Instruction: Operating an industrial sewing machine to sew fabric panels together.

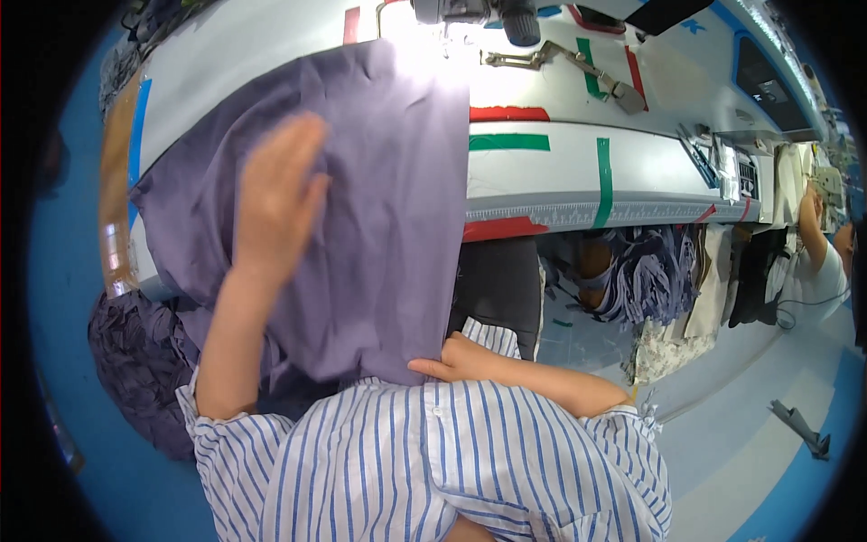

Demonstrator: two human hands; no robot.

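A large piece of plain purple fabric point(379, 199) spreads over the white sewing table and hangs down over its front edge to my lap. My left hand point(282, 203) is over the fabric's left part, slightly blurred, with fingers stretched out and thumb apart. Whether its palm touches the cloth I cannot tell. Close to my body, my right hand point(461, 359) grips the fabric's lower right corner, thumb on top and fingers curled under. The fabric's far end reaches the bright light below the sewing machine head point(470, 11).
A metal ruler strip point(569, 213) runs along the table's front edge, with red and green tape. A hinged metal attachment point(564, 61) lies right of the machine. Dark crumpled cloth point(140, 370) hangs at left; purple strips point(655, 275) hang below the table. Another person's arm point(810, 226) shows far right.
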